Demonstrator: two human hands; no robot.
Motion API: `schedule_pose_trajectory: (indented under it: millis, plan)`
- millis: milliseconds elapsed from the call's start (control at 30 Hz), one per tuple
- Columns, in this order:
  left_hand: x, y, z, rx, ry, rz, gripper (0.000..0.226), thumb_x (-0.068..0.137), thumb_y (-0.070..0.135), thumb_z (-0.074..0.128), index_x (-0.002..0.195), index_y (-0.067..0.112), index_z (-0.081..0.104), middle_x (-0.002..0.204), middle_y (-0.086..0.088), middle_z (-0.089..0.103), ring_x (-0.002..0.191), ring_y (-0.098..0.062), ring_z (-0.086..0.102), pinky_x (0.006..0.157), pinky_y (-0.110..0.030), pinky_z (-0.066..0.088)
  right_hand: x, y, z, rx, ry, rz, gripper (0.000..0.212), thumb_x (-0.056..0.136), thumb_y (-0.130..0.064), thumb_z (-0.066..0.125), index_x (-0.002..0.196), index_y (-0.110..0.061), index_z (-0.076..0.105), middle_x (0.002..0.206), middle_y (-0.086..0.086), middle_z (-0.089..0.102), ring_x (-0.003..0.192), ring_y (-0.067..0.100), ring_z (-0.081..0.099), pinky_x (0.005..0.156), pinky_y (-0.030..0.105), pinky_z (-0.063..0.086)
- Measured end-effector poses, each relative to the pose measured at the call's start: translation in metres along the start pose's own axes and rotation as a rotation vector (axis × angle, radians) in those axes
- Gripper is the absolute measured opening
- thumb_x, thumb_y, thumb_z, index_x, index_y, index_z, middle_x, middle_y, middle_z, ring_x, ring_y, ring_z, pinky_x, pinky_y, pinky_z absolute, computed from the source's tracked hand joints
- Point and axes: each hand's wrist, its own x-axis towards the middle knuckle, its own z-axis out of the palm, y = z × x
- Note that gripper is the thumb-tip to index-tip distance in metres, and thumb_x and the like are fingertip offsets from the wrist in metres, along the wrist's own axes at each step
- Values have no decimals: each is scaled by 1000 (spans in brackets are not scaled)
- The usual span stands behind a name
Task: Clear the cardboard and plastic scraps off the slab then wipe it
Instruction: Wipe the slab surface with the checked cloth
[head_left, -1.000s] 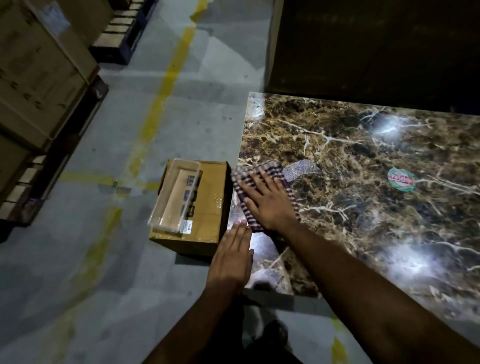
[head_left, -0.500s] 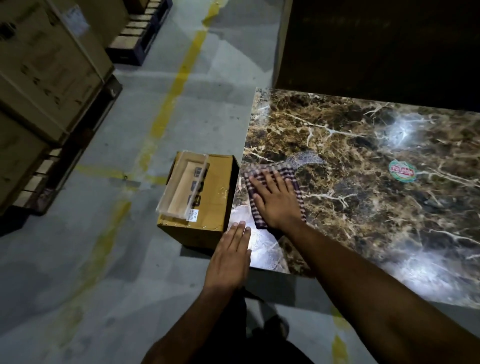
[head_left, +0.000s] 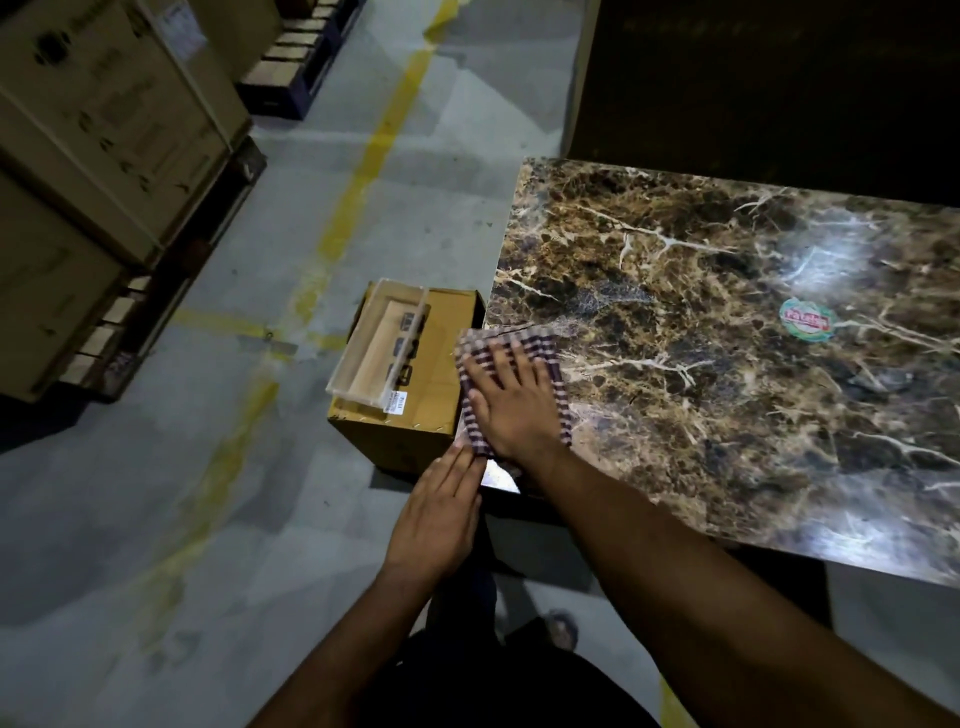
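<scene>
A brown marble slab with white veins fills the right half of the view. My right hand lies flat, fingers spread, pressing a checked cloth onto the slab's left edge. My left hand is flat with straight fingers at the slab's near-left corner, its fingertips touching the cloth's lower edge. A round green and red sticker sits on the slab further right. A dull smudged patch shows just beyond the cloth.
A cardboard box stands on the floor against the slab's left side, with a clear plastic packet lying on top. Stacked cartons on pallets line the far left. Yellow lines cross the grey floor.
My right hand has slid the cloth leftward to the slab's left edge, away from the smudged patch. My left hand stays at the near-left corner.
</scene>
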Motion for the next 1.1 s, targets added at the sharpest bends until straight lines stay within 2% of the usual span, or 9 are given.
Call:
schedule_pose_trajectory:
  millis: [133,233,333,500,600,700,867,1000,1100]
  plan:
    - [-18,-6,-6,-20,5,75,53,94,26,37,143,11,53,149,-8,52,142,-22,43,114,-43,41,-34,10,6,-31,-49,-222,53,105,-51,14,158,-46,8,170,1,3,156,26,-7,124,48,-3]
    - [-30,-6,-8,-40,57,34,52,94,24,39,141,10,56,145,-6,56,140,-22,45,115,-38,38,-43,22,4,-42,-52,-160,55,105,-52,12,159,-45,2,170,0,-1,156,25,-10,125,48,-3]
    - [-29,-5,-9,-90,114,-39,48,91,14,55,138,11,55,142,-7,56,138,-23,44,114,-39,37,-30,-5,5,-34,-25,-52,56,106,-51,14,160,-41,3,170,5,0,156,29,-8,125,51,-1]
    - [-20,1,-18,-131,202,-84,29,94,21,48,118,10,59,123,-8,58,120,-24,48,103,-43,44,-61,-11,19,-71,2,-279,54,106,-47,25,159,-40,18,169,2,15,156,30,7,124,51,4]
    - [-9,4,-18,-101,162,-102,31,95,26,46,120,13,57,128,-8,56,124,-23,45,103,-43,45,-78,26,19,-43,17,-119,57,105,-48,21,160,-38,11,170,0,9,157,27,0,125,50,6]
    - [4,7,-10,-79,100,-74,35,98,24,51,131,14,54,141,-7,50,134,-23,41,111,-43,40,-69,17,14,8,50,64,59,103,-49,18,161,-35,14,169,3,13,156,29,3,124,52,9]
    - [25,18,-4,-99,102,-87,30,94,16,57,123,12,58,139,-9,53,131,-25,43,109,-43,39,-94,28,18,-11,26,-20,58,104,-49,20,160,-35,14,169,1,12,156,28,3,125,52,9]
    - [35,21,-6,-34,108,-60,36,86,13,62,122,15,58,135,-8,54,129,-26,46,110,-43,35,-83,68,6,13,61,177,59,104,-50,15,161,-36,7,170,3,9,156,29,1,124,53,11]
    - [53,23,-7,-46,65,-50,43,85,11,61,127,14,55,141,-8,49,133,-26,43,114,-43,35,-48,41,3,49,83,237,59,105,-48,16,161,-34,4,170,4,6,156,30,-4,125,53,5]
